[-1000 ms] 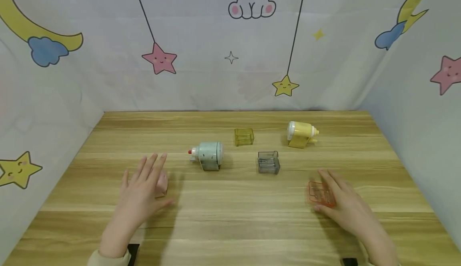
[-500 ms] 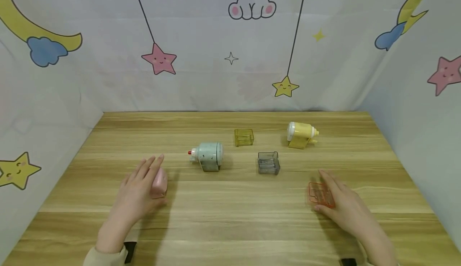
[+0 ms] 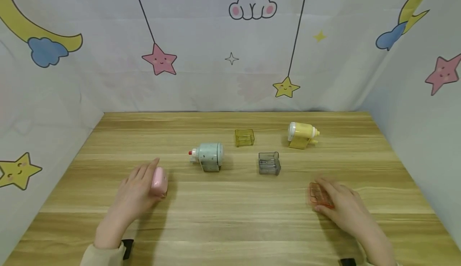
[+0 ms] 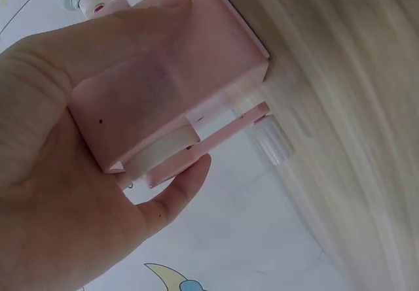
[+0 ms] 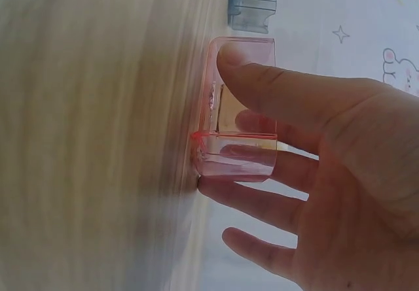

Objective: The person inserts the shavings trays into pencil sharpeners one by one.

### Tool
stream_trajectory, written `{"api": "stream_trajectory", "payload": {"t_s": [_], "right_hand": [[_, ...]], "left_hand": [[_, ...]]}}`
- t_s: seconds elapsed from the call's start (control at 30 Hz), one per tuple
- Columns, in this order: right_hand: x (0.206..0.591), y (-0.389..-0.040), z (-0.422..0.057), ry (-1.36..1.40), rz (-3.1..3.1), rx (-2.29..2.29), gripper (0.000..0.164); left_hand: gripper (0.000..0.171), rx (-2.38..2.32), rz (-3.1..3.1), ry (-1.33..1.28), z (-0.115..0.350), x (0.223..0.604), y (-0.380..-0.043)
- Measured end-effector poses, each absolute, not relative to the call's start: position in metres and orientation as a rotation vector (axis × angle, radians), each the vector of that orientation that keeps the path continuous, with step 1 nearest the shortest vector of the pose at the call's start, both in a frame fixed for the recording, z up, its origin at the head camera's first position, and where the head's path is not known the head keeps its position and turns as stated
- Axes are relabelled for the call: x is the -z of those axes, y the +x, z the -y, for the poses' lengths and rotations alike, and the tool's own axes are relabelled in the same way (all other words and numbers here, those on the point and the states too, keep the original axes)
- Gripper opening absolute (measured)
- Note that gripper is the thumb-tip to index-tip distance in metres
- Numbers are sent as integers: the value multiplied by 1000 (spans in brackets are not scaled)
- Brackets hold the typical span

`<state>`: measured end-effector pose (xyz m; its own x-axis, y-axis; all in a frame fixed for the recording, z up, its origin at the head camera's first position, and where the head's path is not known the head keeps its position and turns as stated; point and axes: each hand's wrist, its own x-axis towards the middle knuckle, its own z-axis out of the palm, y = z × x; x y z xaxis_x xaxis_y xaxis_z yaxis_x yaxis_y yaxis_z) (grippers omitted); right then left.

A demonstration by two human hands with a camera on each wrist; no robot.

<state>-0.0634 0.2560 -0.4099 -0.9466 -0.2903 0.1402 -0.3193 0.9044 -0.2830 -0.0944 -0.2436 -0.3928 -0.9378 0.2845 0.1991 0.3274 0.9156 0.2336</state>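
At the left of the table in the head view, my left hand [image 3: 131, 196] grips a pink crank pencil sharpener [image 3: 159, 183]. In the left wrist view my thumb lies along one side of its body, and the white-knobbed crank [image 4: 222, 137] sticks out below, near a fingertip. On the right, my right hand [image 3: 343, 208] holds a clear red shavings drawer [image 3: 318, 196] low at the tabletop. The right wrist view shows the thumb on one wall of the drawer and fingers seen through it on the far side, with the little finger off it.
A pale green sharpener [image 3: 209, 157] with a red-tipped crank stands left of centre. Farther right are a clear grey drawer [image 3: 269, 164], a clear yellow drawer [image 3: 244, 138] and a yellow sharpener [image 3: 301, 135]. A printed white cloth [image 3: 201, 94] hangs behind the wooden table.
My left hand has come down and drawn its fingers round the pink sharpener, which shows more now. My right fingers have drawn in on the red drawer.
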Motion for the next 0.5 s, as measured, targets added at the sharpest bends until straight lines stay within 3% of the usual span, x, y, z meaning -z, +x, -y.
{"api": "stream_trajectory", "payload": {"t_s": [0.2,0.5], "right_hand": [[413,-64,-256,496,2949,-472,66],[416,-67,-258,559,2891,-577,61]], "left_hand": [[81,379,2889,-533,246,395,-97],[72,482,2861,-683,254,395,-108]]}}
